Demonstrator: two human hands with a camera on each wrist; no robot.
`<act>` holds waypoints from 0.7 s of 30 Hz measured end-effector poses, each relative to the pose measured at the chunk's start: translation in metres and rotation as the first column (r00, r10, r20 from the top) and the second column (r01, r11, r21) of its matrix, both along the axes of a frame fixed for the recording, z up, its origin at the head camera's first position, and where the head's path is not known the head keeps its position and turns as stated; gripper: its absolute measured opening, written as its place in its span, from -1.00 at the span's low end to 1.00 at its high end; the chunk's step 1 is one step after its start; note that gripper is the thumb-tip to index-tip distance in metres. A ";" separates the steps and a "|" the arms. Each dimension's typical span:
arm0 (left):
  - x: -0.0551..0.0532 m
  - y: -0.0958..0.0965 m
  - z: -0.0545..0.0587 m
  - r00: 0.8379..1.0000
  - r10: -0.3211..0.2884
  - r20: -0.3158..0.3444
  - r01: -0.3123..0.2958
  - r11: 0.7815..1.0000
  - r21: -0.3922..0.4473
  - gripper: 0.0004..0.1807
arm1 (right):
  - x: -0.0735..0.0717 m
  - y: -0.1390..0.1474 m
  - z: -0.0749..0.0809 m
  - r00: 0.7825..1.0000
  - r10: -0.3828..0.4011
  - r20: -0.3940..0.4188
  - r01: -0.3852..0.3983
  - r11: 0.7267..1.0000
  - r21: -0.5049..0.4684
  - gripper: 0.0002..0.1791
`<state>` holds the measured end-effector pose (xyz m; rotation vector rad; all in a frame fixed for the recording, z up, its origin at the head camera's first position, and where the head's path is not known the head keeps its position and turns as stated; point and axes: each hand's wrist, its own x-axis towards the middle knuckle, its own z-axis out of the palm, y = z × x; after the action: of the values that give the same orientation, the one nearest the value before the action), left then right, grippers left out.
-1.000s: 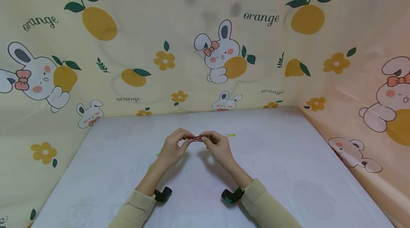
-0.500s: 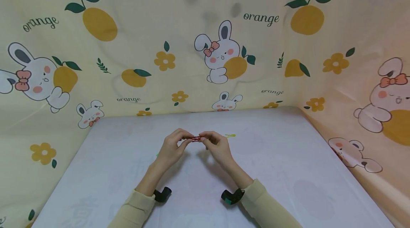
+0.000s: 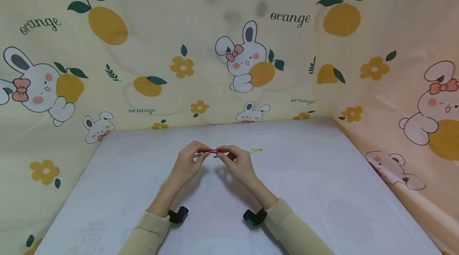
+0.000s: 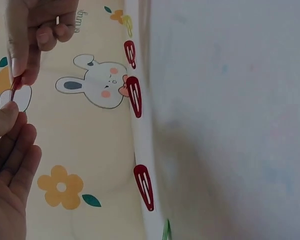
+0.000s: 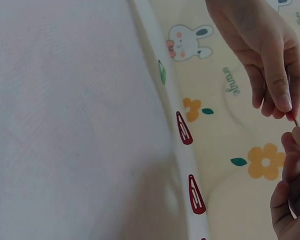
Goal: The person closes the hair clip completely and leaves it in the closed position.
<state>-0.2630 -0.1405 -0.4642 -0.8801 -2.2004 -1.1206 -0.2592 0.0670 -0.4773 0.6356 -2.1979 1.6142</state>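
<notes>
A red snap hair clip (image 3: 214, 151) is pinched between the fingertips of both hands, above the table's far part. My left hand (image 3: 185, 164) holds its left end and my right hand (image 3: 239, 164) its right end. In the left wrist view the held red clip (image 4: 15, 88) appears nearly edge-on, its ends covered by the fingers. Several more red hair clips (image 4: 143, 187) lie in a row on the white tabletop beyond the hands. A yellow hair clip (image 3: 256, 150) lies to the right of this row, and a green hair clip (image 5: 162, 72) at its left end.
The white-covered table (image 3: 222, 215) meets a cream curtain (image 3: 201, 40) printed with rabbits and oranges at its far edge. The curtain also stands along the left and right sides. A black wrist camera (image 3: 178, 215) is worn on each forearm.
Both hands have shifted slightly left and up in the head view, still together at the red clip. The green clip, faintly seen before beside the left hand, is now hidden there.
</notes>
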 end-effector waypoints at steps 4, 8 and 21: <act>0.001 -0.005 0.002 0.998 0.037 0.048 -0.035 0.999 -0.029 -0.85 | -0.001 -0.003 0.001 0.999 0.016 -0.046 -0.014 0.999 0.047 -0.81; 0.001 -0.012 0.004 0.993 0.065 0.102 -0.059 0.997 -0.057 -0.88 | -0.005 -0.006 0.000 0.998 0.022 -0.053 -0.018 0.996 0.090 -0.84; -0.003 -0.033 0.005 0.963 0.104 0.250 -0.065 0.985 -0.160 -0.88 | -0.020 -0.019 -0.001 0.998 0.057 0.000 -0.055 0.963 0.264 -0.86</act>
<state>-0.2661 -0.1740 -0.4591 -0.7257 -2.5386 -1.0915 -0.2792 0.0477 -0.4787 0.7813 -2.4330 1.3510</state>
